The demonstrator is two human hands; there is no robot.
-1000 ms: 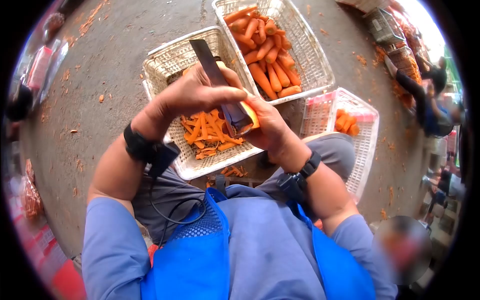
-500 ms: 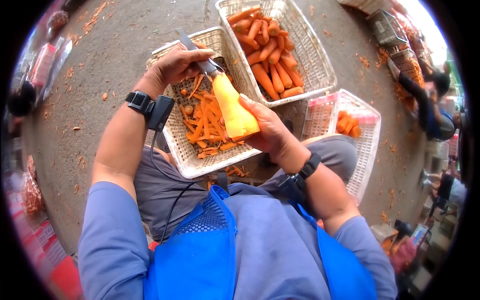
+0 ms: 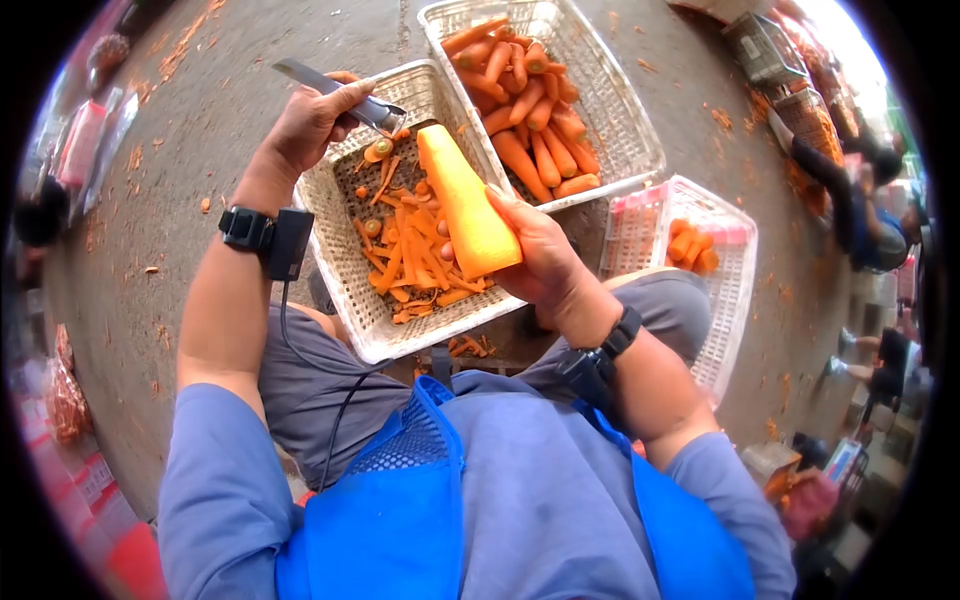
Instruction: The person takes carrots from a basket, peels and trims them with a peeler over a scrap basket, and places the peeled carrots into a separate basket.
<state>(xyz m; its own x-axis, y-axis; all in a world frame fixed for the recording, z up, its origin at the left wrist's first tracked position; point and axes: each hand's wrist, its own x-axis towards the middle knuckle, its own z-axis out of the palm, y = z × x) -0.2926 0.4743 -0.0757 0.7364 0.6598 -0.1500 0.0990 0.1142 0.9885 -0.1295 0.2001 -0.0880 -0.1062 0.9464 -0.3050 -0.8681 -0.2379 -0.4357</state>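
Note:
My left hand is closed round a grey metal peeler, whose blade end points right, just short of a carrot's narrow end. My right hand grips that thick peeled carrot by its wide end, with the narrow end pointing up and away. Both are over a white basket holding orange peelings and cut carrot tops. Part of the carrot is hidden by my right fingers.
A second white basket behind holds several whole carrots. A smaller basket at the right holds peeled carrots. Peel scraps lie on the ground. Another person and stacked crates are at the far right.
My left hand has moved the peeler left and away from the carrot, after covering it a second ago. The carrot now shows along its length, still in my right hand.

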